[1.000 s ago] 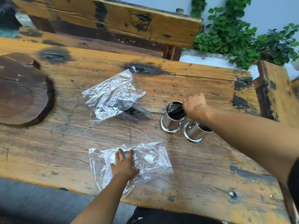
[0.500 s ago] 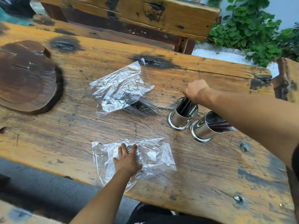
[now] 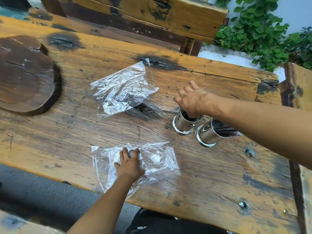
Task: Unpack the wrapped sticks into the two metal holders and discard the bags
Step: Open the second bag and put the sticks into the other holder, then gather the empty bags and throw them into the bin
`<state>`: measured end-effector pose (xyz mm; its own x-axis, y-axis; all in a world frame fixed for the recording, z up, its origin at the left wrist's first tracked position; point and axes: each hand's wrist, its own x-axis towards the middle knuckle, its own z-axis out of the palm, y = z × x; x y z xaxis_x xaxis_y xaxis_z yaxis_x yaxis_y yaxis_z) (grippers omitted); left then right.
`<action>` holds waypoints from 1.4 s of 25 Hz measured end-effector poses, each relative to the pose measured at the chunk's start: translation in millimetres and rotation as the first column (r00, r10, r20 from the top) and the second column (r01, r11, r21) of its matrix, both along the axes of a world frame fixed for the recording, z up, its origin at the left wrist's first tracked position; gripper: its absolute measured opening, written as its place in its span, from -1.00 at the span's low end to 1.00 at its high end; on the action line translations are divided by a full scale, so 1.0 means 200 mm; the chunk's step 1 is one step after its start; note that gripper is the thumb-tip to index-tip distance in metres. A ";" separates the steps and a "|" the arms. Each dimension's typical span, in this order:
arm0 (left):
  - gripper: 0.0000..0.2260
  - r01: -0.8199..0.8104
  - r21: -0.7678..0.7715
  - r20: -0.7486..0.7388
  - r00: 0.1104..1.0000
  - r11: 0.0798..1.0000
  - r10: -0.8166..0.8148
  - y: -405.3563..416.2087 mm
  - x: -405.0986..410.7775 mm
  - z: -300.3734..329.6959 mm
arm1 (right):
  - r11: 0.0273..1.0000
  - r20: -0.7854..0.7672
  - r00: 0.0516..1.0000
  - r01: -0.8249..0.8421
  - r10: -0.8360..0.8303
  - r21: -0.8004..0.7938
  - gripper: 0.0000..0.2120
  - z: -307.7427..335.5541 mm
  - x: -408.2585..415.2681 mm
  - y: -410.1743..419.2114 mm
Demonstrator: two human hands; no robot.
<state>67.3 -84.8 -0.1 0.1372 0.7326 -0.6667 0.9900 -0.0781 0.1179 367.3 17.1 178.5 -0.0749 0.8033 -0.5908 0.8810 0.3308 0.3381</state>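
Two shiny metal holders stand side by side on the wooden table [image 3: 219, 174]. The left holder [image 3: 183, 124] and the right holder [image 3: 208, 135] both hold dark sticks [image 3: 224, 130]. My right hand [image 3: 192, 99] hovers just above the left holder with fingers spread and nothing in it. My left hand [image 3: 129, 163] lies flat, fingers apart, on a clear plastic bag [image 3: 157, 159] near the table's front edge. A second crumpled clear bag [image 3: 121, 89] lies farther back, apart from both hands.
A dark round wooden slab [image 3: 25, 75] sits at the table's left. A wooden bench back [image 3: 152, 12] runs behind the table, with green plants [image 3: 260, 34] at the back right. Another wooden piece [image 3: 298, 85] stands at the right edge.
My right hand was closed over the sticks in the left holder; now its fingers have opened and it has let go. My left hand stays pressed on the near bag.
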 end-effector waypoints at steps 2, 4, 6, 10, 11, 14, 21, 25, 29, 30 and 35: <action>-0.06 -0.016 0.007 0.003 1.000 1.000 0.016 0.00 -0.02 0.01 | 0.997 -0.189 0.981 -0.033 0.045 0.063 -0.44 -0.07 -0.15 -0.02; -0.07 -0.027 0.007 0.006 1.000 1.000 0.027 0.02 -0.05 0.01 | 0.999 -0.350 0.937 -0.002 0.018 0.046 -0.54 -0.18 -0.28 -0.04; -0.06 -0.055 0.010 0.003 0.998 0.998 0.055 0.06 -0.10 0.00 | 0.997 -0.422 0.904 0.053 -0.071 -0.056 -0.55 -0.31 -0.39 -0.03; -0.05 -0.166 -0.003 -0.007 0.986 0.986 0.166 0.24 -0.24 0.01 | 0.979 -0.432 0.879 0.180 -0.203 -0.094 -0.59 -0.61 -0.52 0.01; -0.04 -0.188 -0.006 -0.005 0.982 0.982 0.188 0.29 -0.28 0.01 | 0.982 -0.445 0.876 0.178 -0.187 -0.062 -0.58 -0.67 -0.54 0.03; 0.04 -0.206 -0.001 -0.026 0.978 0.979 0.206 0.47 -0.40 -0.03 | 0.990 -0.538 0.841 0.121 -0.064 0.071 -0.55 -0.77 -0.66 0.20; 0.19 -0.172 -0.012 -0.029 0.985 0.985 0.171 0.64 -0.44 -0.13 | 0.941 -0.621 0.783 0.231 -0.029 0.248 -0.48 -0.87 -0.88 0.85; 0.18 -0.194 0.007 -0.016 0.981 0.981 0.194 0.63 -0.43 -0.15 | 0.904 -0.490 0.783 0.425 -0.384 -0.030 0.03 -1.00 -0.88 1.08; 0.21 -0.184 -0.006 -0.025 0.983 0.983 0.184 0.64 -0.43 -0.15 | 0.894 -0.410 0.799 0.433 -0.439 -0.113 0.19 -1.08 -0.87 1.14; 0.21 -0.180 -0.007 -0.029 0.983 0.984 0.180 0.64 -0.43 -0.15 | 0.893 -0.429 0.789 0.436 -0.439 -0.111 0.15 -1.08 -0.87 1.15; 0.21 -0.179 0.004 -0.031 0.983 0.984 0.179 0.63 -0.43 -0.16 | 0.923 -0.537 0.785 0.383 -0.309 0.028 -0.45 -1.03 -0.88 1.05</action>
<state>-18.0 41.9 -31.8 -0.0167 0.7443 -0.6677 0.9912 0.1002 0.0869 191.8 227.1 -27.6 -0.0385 0.8994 -0.4354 0.9830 -0.0442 -0.1782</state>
